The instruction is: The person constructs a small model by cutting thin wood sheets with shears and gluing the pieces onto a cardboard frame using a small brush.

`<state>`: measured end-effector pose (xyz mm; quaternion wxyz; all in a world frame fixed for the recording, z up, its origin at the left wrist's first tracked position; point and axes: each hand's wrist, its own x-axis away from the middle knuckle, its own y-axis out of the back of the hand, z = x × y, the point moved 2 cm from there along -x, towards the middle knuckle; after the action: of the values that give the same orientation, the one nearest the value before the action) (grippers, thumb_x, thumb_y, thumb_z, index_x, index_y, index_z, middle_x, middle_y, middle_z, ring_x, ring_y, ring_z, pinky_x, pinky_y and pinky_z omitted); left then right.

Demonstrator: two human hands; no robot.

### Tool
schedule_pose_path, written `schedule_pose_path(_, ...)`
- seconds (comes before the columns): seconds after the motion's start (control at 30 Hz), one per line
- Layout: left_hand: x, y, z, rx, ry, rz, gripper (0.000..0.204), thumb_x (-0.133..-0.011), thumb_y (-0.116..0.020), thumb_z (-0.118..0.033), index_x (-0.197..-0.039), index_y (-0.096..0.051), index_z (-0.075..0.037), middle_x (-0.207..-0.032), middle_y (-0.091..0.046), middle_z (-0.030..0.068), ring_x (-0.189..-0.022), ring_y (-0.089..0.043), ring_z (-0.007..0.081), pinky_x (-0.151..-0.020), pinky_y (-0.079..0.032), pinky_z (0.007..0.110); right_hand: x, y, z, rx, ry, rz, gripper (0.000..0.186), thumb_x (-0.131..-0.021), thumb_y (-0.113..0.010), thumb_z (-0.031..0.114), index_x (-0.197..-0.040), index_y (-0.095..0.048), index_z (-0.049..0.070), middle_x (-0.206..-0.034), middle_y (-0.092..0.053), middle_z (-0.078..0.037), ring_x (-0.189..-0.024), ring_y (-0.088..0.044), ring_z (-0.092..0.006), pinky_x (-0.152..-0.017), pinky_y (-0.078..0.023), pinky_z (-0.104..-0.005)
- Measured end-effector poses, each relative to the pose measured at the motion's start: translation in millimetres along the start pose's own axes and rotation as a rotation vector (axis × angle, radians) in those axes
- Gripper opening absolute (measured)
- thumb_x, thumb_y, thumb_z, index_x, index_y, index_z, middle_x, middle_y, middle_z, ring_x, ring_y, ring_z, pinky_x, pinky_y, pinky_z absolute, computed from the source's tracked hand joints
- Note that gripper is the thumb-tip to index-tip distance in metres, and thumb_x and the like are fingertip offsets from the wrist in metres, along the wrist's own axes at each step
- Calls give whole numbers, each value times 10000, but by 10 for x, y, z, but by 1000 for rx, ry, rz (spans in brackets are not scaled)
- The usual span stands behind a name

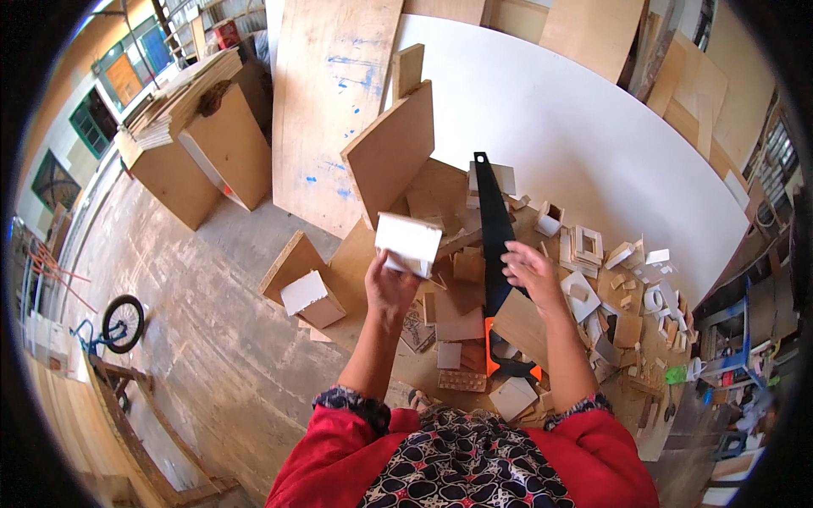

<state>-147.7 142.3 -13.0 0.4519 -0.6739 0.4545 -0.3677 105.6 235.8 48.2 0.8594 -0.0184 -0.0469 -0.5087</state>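
In my left hand (391,288) is a small white-faced piece of board (408,243), gripped at its lower edge and lifted above the bench. My right hand (529,269) hovers to the right with its fingers apart and nothing in them. Between the two hands a handsaw (494,212) points away from me, its long black blade beside my right fingertips. Its orange and black handle (512,366) lies near my body. A wooden offcut (522,326) overlaps part of the saw, by my right forearm. Left of my left hand sits a white-topped wooden block (312,298).
Many wood offcuts (627,326) are heaped on the right. A thick board (391,152) stands tilted at the back, before a large white panel (576,110) and a blue-marked plywood sheet (326,118). Wooden cabinets (224,144) and a bicycle wheel (124,323) are at the left.
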Motion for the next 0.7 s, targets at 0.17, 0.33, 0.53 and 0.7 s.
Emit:
schedule_pose_path(0.17, -780, 128, 68, 28, -28, -91, 500, -793, -647, -340, -1201, -504, -86, -1264, -505, 106, -1199, -451, 322, -991, -365, 506, 851, 644, -10, -50, -77, -221, 387, -904, -598, 196, -1268, -531, 78, -1068, -633, -40, -842, -593, -95, -737, -485, -229)
schedule_pose_path(0.33, -1273, 344, 6, -77, 42, -18, 491, -756, -663, -380, -1136, -530, -98, -1075, -576, 78, -940, -563, 274, -734, -463, 378, 1570, 1213, -194, -132, -110, -463, 352, -914, -574, 157, -1249, -534, 57, -1019, -630, -30, -816, -599, -103, -721, -500, -244)
schedule_pose_path(0.53, -1558, 331, 120, -70, -69, -87, 479, -767, -617, -430, -1129, -519, -133, -1060, -580, 48, -1009, -554, 265, -845, -459, 422, 2170, 1412, -406, -227, -148, -635, 351, -914, -576, 168, -1241, -534, 48, -978, -635, -26, -804, -607, -106, -678, -500, -235)
schedule_pose_path(0.7, -1521, 127, 196, 169, -65, -73, 726, -766, -541, -577, -1315, -442, -111, -1337, -468, 100, -1217, -445, 320, -991, -367, 501, 2281, 1359, -294, -224, -139, -671, 339, -923, -564, 167, -1237, -535, 44, -974, -642, -34, -803, -611, -113, -696, -503, -250)
